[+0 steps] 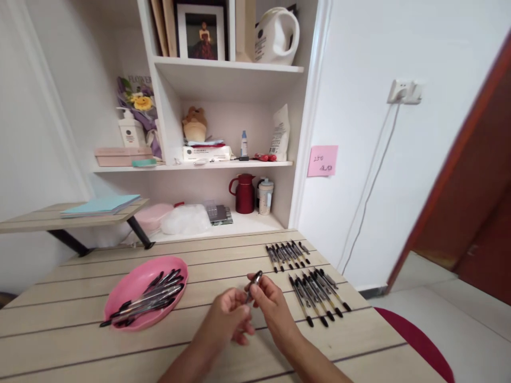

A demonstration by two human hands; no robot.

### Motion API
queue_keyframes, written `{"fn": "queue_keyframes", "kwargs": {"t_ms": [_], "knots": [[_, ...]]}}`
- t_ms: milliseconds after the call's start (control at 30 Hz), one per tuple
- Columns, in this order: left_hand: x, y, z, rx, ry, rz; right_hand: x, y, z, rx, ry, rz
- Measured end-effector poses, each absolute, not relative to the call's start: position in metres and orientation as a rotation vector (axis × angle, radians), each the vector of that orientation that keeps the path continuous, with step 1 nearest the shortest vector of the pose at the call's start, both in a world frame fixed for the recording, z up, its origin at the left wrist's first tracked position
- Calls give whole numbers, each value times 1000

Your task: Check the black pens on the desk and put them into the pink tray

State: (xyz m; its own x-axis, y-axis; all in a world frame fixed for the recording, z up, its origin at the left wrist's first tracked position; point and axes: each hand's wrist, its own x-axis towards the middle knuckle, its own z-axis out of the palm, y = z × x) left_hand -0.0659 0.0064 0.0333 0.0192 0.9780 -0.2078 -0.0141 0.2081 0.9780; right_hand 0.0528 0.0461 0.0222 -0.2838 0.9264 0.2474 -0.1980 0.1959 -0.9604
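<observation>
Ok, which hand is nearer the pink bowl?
The left. The left hand is to the right of the pink bowl, apart from it; the right hand is farther right, between the left hand and the nearer row of pens.

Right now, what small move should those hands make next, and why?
Probably lay the pen beside the nearer row of pens: the right hand pinches it, the left hand is at its lower end, and others lie aligned there.

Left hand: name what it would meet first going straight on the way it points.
The left hand would probably meet the right hand first, along with the pen held there; they are so close that any gap is unclear.
</observation>
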Motion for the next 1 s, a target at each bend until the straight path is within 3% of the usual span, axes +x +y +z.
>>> {"fn": "queue_keyframes", "kwargs": {"t_ms": [333,1000], "knots": [[-34,8,-13,832,1009,1187,51,54,-6,-886,-965,1643],[-38,-1,-8,767,864,1128,89,88,12,-794,-839,1459]]}}
